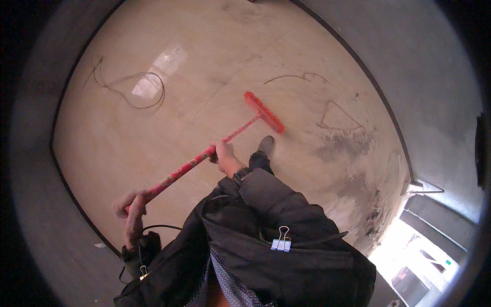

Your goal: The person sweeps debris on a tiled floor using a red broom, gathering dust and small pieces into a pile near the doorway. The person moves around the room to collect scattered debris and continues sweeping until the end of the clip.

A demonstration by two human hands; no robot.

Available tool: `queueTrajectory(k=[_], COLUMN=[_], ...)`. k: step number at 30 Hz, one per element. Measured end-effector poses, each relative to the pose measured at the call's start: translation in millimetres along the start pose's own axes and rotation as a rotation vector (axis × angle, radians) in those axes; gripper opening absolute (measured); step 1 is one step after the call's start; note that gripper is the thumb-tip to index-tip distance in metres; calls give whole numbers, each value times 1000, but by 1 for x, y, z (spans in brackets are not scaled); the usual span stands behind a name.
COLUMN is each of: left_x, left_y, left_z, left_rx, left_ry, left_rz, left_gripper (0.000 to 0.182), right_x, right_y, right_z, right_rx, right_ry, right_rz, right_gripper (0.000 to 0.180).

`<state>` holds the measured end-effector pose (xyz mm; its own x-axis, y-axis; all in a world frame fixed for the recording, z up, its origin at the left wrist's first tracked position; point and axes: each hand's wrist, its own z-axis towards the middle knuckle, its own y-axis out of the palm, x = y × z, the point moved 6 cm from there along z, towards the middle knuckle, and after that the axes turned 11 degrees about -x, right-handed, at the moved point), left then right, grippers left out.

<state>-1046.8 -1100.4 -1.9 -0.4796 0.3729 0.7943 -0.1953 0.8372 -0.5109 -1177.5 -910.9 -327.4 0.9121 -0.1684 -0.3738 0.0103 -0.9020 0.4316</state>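
Observation:
A push broom with a red bristled head [264, 113] and a red patterned handle [180, 171] slants across the view. My left hand [132, 209] grips the handle near its top end, at the lower left. Farther down the shaft, my right hand [223, 155] is closed around it. The broom head rests on the beige floor [199, 80], just beyond my shoe [266, 146]. Both sleeves are dark.
A loop of thin wire or cord [163, 90] lies at the left. Bent thin pieces [287, 76] lie beyond the broom and to its right. Dark dirt [351, 144] marks the floor at right. Grey walls [425, 76] with dark skirting surround it; a bright doorway [406, 253] stands lower right.

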Motion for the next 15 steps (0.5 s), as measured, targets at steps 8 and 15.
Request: queueTrajectory(k=[8, 15], left_x=[-21, -38], left_y=[-50, -23], left_z=[-35, -3], left_rx=[260, 269], left_ry=[-45, 67], left_rz=[-49, -86], left_gripper=[30, 27], right_x=[65, 70], right_y=[77, 45], right_z=[31, 47], right_rx=[-150, -55], right_ry=[208, 201], right_rz=[-87, -101], right_gripper=[18, 20])
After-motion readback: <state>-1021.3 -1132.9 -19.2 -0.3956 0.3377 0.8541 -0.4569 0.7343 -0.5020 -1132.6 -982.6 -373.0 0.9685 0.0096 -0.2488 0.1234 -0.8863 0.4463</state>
